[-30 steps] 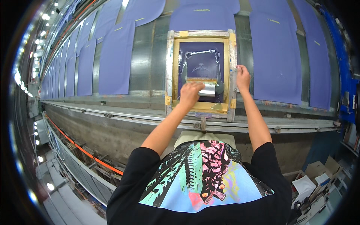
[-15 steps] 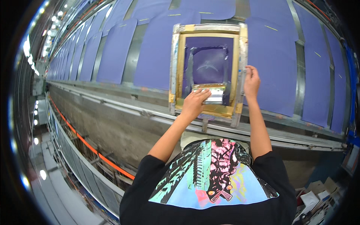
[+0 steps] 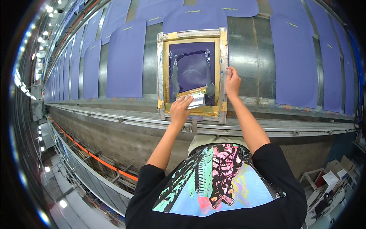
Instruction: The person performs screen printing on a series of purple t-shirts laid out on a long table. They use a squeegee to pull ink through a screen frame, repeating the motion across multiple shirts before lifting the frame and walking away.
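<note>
A screen-printing frame (image 3: 160, 72) with pale, taped edges lies over a purple cut piece (image 3: 194, 19) that looks like fabric. Inside it is a dark purple mesh (image 3: 188, 61) with a ring of glossy ink smears and a faint pale arc. My left hand (image 3: 180, 110) is closed on a squeegee (image 3: 196, 100) with a shiny silver face. This squeegee sits slanted at the near end of the mesh. With fingers pinched together, my right hand (image 3: 232, 81) grips the right side of the frame. The thumb side of that grip is partly hidden.
More purple pieces (image 3: 126, 61) lie in a row along the long grey table (image 3: 251, 57), on both sides. A metal rail (image 3: 267, 129) runs along its near edge. An orange strip (image 3: 95, 156) is at lower left, cluttered shelving (image 3: 324, 183) at lower right.
The frame has shifted left over a purple piece, uncovering grey table on its right. Both hands have moved along with it. The squeegee has turned from level to slanted.
</note>
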`<state>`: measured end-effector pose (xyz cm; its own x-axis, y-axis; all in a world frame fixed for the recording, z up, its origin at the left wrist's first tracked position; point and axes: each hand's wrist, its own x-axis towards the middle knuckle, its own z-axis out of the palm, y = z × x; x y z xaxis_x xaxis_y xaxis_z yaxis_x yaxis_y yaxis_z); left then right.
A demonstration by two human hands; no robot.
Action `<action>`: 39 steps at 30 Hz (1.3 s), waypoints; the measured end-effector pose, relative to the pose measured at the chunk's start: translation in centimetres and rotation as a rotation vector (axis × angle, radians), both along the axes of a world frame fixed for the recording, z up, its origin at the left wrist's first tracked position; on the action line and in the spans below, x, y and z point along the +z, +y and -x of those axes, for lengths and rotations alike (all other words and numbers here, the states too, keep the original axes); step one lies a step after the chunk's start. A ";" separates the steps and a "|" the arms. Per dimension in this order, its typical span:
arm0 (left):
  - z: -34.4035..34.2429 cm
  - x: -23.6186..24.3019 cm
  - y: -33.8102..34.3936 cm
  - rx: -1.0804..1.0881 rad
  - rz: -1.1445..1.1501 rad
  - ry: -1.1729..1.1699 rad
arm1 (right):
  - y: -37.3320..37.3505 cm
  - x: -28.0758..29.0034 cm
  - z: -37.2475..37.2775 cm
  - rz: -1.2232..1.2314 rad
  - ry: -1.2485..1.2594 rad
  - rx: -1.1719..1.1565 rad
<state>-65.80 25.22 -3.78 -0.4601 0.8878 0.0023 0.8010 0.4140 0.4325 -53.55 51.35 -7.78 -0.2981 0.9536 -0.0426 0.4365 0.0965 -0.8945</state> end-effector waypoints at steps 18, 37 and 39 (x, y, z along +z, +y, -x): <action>29.0 -6.5 20.5 -0.001 -0.064 0.089 | 4.6 -8.0 15.6 -0.043 -0.038 -0.020; 17.4 9.4 14.1 0.045 0.084 0.073 | -2.2 5.8 3.6 -0.073 -0.014 -0.001; 15.3 7.1 12.8 0.053 0.062 0.064 | -1.6 3.8 3.2 -0.112 0.030 -0.002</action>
